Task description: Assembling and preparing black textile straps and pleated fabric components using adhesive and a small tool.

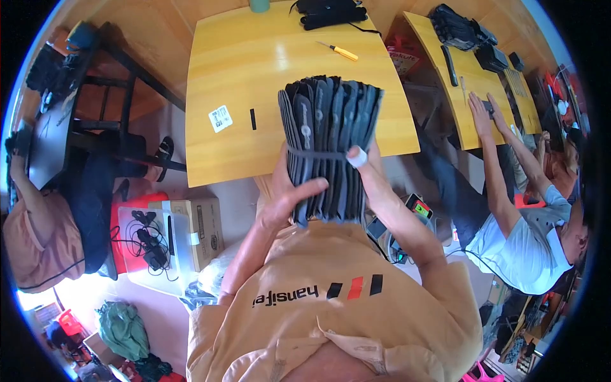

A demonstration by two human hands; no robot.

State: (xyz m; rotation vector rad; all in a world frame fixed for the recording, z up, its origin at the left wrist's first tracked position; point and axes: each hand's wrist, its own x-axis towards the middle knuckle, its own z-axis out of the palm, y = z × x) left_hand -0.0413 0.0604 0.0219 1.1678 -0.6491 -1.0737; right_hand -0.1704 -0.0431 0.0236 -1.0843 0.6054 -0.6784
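Note:
A thick bundle of dark grey and black flat pieces [334,124] with rounded ends is held upright in front of my chest, over the near edge of the yellow table. A dark band [318,155] runs around its middle. My left hand [284,196] grips the bundle's left side, its thumb lying across the front. From the right, my right hand [371,167] closes on the other side; a white wrap covers its thumb tip. The fingers of both hands are mostly hidden behind the bundle.
On the yellow table [223,153] lie a white label [220,119], a black strip [252,119], a yellow-handled tool [344,53] and black folded items [331,14]. People work at tables on both sides. A clear plastic bin [153,270] stands at lower left beside a cardboard box [207,229].

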